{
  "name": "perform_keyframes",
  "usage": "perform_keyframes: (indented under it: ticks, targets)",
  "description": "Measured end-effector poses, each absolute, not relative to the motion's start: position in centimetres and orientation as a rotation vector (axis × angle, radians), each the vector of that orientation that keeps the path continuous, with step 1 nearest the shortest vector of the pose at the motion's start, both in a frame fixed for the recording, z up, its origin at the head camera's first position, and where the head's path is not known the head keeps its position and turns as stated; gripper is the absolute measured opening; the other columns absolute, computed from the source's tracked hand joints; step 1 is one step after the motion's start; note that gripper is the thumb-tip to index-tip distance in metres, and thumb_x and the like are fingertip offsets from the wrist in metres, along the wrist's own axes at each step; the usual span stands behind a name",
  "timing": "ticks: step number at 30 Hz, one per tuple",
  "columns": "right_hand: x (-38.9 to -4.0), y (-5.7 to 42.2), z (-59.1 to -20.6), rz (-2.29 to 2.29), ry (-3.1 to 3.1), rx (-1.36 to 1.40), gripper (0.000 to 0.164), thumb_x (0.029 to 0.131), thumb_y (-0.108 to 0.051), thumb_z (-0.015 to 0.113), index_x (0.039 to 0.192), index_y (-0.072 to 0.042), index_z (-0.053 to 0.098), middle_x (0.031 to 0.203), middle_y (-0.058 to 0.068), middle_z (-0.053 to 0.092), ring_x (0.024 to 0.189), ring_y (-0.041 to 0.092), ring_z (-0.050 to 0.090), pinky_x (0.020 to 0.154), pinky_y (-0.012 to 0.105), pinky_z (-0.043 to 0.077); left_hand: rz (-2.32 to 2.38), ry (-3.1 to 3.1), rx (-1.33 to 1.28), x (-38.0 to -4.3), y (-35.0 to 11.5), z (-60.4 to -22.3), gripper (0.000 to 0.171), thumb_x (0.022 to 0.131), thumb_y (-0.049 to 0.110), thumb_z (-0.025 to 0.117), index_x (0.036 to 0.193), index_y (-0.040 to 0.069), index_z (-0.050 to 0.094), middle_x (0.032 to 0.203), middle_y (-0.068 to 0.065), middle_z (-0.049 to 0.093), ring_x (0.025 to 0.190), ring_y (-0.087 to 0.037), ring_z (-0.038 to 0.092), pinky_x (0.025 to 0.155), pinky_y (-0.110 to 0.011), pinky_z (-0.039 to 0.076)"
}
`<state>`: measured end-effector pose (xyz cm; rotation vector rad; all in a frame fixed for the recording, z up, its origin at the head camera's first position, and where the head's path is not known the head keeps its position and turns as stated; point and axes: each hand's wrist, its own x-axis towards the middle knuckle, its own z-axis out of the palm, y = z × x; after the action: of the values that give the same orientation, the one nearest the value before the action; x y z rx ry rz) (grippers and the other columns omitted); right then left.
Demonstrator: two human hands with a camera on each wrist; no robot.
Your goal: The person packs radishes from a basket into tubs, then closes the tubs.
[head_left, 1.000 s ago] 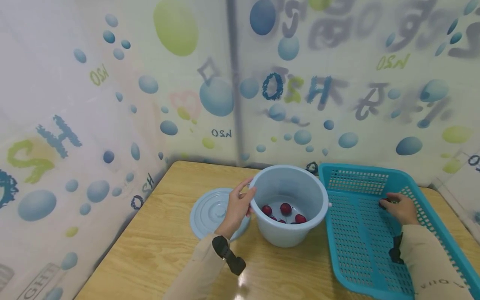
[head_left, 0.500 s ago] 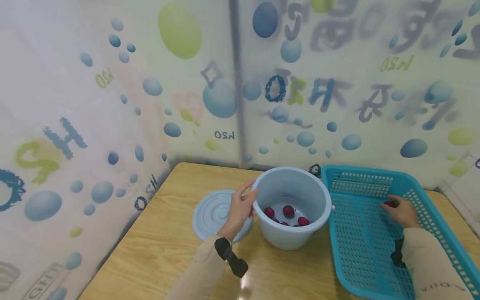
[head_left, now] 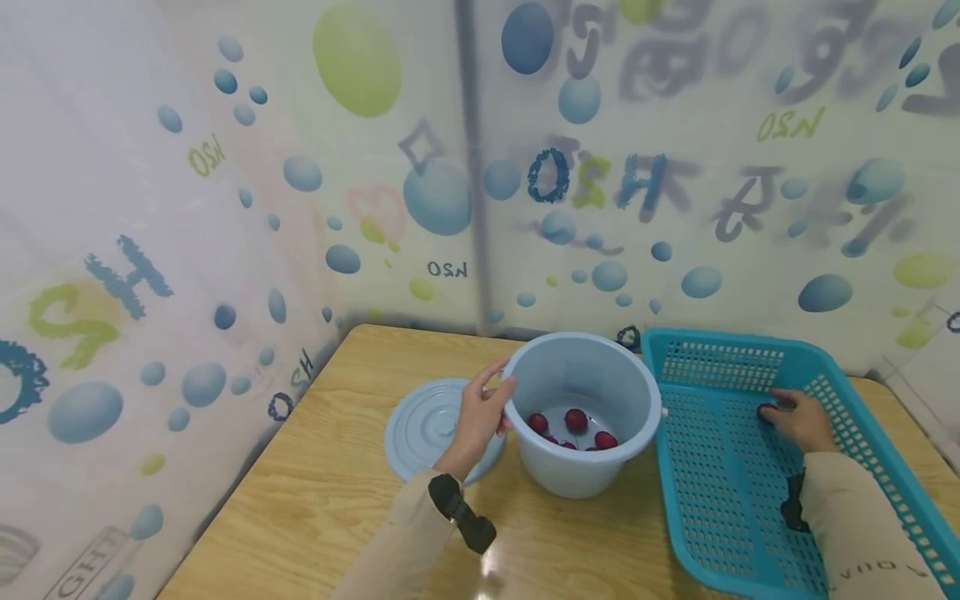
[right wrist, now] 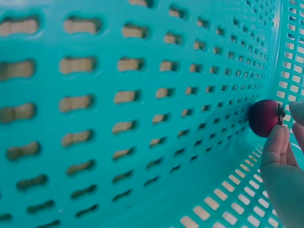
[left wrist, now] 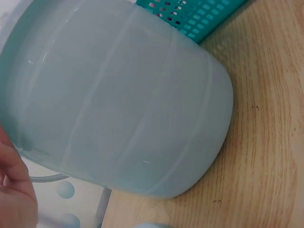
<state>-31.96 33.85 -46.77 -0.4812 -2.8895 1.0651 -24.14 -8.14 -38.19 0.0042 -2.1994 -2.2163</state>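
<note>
My left hand [head_left: 477, 417] grips the left rim of a light blue plastic bucket [head_left: 570, 471], thumb on the near top edge. In the left wrist view the bucket's outer wall [left wrist: 137, 99] fills most of the picture, with the fingers [left wrist: 14, 190] at its edge. Several dark red round fruits [head_left: 576, 420] lie on the bucket's bottom. Inside a turquoise basket [head_left: 720, 517], my right hand [head_left: 804, 423] pinches one dark red round fruit [right wrist: 264, 118] by its stem end, close over the basket's perforated floor.
A round light blue lid [head_left: 420, 425] lies on the wooden table [head_left: 300, 492], left of the bucket and partly behind the left arm. The basket stands close to the bucket's right side. A patterned curtain [head_left: 675, 208] rises behind the table.
The right hand stays at the same spot in the basket while the fruit at its fingertips shifts and turns slightly. The left hand and bucket have not moved. The head view shifted a little.
</note>
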Motion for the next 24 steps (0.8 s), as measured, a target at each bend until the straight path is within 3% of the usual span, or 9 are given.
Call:
perform_keyframes:
  ticks: [24]
  targets:
    - [-31.7,33.4,-47.8,0.984,-2.812,-0.505,0.035,0.082,0.006,0.053,0.113,0.017,0.043,0.105,0.036,0.044,0.097,0.047,0.043,0.076,0.052,0.04,-2.218,-2.189,-0.012,-24.2,-8.2,-38.3,0.043,0.089,0.016,0.052,0.131,0.009,0.043,0.047,0.0,0.047,0.034,-0.005,0.039,0.036,-0.018,0.033]
